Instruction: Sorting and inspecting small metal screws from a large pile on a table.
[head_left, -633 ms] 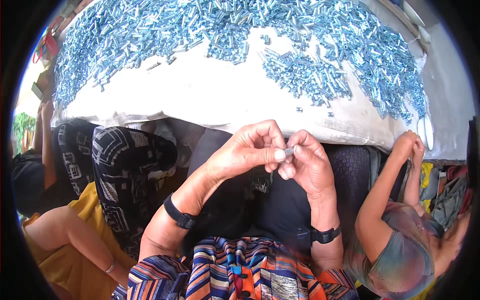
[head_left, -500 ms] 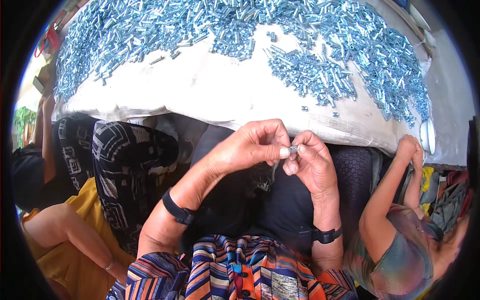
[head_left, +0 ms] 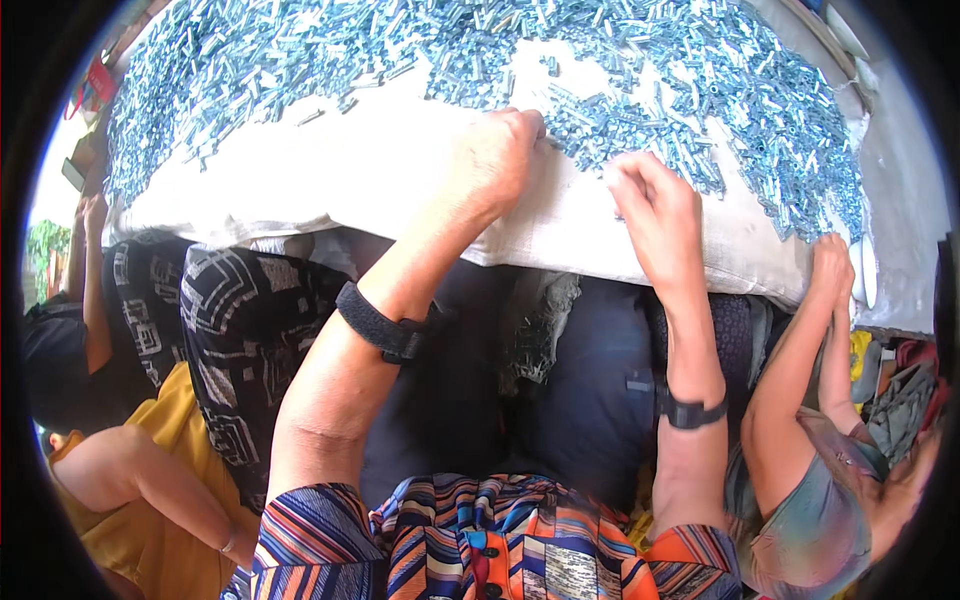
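Small shiny bluish metal cylinders (head_left: 480, 55) and shorter nut-like pieces (head_left: 585, 140) lie in a wide heap on the pale cloth (head_left: 330, 165) in front of me. My left hand (head_left: 500, 155) reaches to the near edge of the heap, its fingers curled closed and their tips hidden behind the knuckles. Over the cloth, just short of the right part of the heap, is my right hand (head_left: 655, 205) with thumb and fingers drawn together. Whatever either hand holds is too small or too hidden to make out.
Close on my right, a person's hands (head_left: 830, 265) are at the cloth's edge beside a white dish (head_left: 864, 275). To my left sit other people, one in yellow cloth (head_left: 160, 450) and one in patterned black trousers (head_left: 225, 320). The cloth hangs over my knees.
Both hands were together above my lap, holding a small metal piece between them. They have since parted and moved forward to the heap, the left one farther.
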Available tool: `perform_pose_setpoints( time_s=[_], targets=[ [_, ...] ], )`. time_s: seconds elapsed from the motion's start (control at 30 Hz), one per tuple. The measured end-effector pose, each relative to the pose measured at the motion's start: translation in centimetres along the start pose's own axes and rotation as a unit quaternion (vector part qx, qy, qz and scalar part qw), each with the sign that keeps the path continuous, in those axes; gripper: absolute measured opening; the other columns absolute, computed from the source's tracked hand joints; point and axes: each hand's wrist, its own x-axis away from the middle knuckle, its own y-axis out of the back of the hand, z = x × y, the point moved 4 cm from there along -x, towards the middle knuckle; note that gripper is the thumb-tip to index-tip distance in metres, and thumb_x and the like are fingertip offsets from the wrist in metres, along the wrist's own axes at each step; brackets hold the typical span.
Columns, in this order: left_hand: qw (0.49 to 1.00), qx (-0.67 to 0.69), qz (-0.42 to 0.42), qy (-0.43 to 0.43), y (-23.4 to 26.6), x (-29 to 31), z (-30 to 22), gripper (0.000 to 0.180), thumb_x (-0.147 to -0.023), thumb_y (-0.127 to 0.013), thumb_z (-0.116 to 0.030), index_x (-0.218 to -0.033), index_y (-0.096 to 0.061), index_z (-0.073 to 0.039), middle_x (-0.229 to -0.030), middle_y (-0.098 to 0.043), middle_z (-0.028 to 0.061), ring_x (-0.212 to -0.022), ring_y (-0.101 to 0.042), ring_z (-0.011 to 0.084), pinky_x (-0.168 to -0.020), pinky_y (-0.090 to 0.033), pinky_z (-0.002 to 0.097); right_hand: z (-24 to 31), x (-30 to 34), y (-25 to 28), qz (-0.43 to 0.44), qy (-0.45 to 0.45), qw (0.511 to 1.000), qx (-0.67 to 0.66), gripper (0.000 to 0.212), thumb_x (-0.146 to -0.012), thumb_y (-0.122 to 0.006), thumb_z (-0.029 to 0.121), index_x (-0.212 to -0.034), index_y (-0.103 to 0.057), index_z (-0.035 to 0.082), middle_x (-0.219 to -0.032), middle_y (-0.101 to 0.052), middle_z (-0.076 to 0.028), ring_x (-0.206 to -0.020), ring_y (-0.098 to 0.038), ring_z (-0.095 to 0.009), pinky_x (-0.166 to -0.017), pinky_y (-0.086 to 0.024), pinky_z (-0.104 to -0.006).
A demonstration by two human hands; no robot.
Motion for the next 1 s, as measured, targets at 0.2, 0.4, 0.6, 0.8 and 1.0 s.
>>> perform_pose_setpoints(
  time_s=[0.2,0.4,0.6,0.8,1.0],
  targets=[
    [1.0,0.004,0.004,0.001,-1.0,-0.9,-1.4,0.018,-0.079,-0.064,-0.021,-0.087,-0.064,-0.004,-0.087,-0.065,0.0145,-0.082,-0.063,0.0329,-0.074,-0.05,0.0411,-1.6,-7.7,-1.4,-0.056,0.157,0.955,0.245,0.01,-0.08,-0.054,0.008,-0.079,-0.062,0.002,-0.079,-0.062,-0.015,-0.072,-0.062,-0.031,-0.065,-0.049,-0.0409],
    [1.0,0.001,0.004,0.011,-0.3,-0.5,-1.4,0.016,-0.077,-0.064,-0.021,-0.086,-0.062,-0.007,-0.085,-0.063,0.0122,-0.079,-0.063,0.0313,-0.07,-0.049,0.0419,-1.4,-10.2,-3.0,0.027,0.126,0.91,0.395,0.016,-0.077,-0.052,0.007,-0.078,-0.066,0.0,-0.088,-0.064,-0.02,-0.083,-0.064,-0.035,-0.074,-0.049,-0.0437],
    [0.996,0.081,-0.035,0.03,1.5,0.4,-0.4,0.012,-0.076,-0.061,-0.012,-0.086,-0.059,-0.005,-0.078,-0.061,0.0132,-0.072,-0.062,0.0289,-0.066,-0.049,0.0379,-1.6,-9.4,-2.8,-0.005,0.128,0.909,0.396,0.011,-0.076,-0.056,0.012,-0.077,-0.062,0.003,-0.08,-0.061,-0.015,-0.077,-0.06,-0.037,-0.07,-0.047,-0.0457],
    [0.902,0.407,0.094,0.109,3.3,2.3,-0.9,0.012,-0.086,-0.056,-0.011,-0.091,-0.055,-0.001,-0.085,-0.063,0.0058,-0.07,-0.056,0.0091,-0.064,-0.047,0.0244,1.0,-3.5,-0.4,-0.04,0.091,0.986,0.135,0.01,-0.079,-0.058,0.008,-0.083,-0.057,-0.002,-0.078,-0.063,-0.015,-0.065,-0.062,-0.029,-0.064,-0.047,-0.0368],
    [0.802,0.567,0.123,0.139,4.4,5.0,-2.9,0.018,-0.092,-0.053,-0.014,-0.103,-0.057,-0.001,-0.087,-0.063,0.0068,-0.076,-0.059,0.0113,-0.071,-0.05,0.0262,0.6,1.9,-0.5,0.033,-0.09,0.945,-0.311,0.009,-0.088,-0.057,0.011,-0.091,-0.057,0.002,-0.073,-0.056,-0.001,-0.066,-0.052,-0.006,-0.061,-0.043,-0.0228]
  ],
)
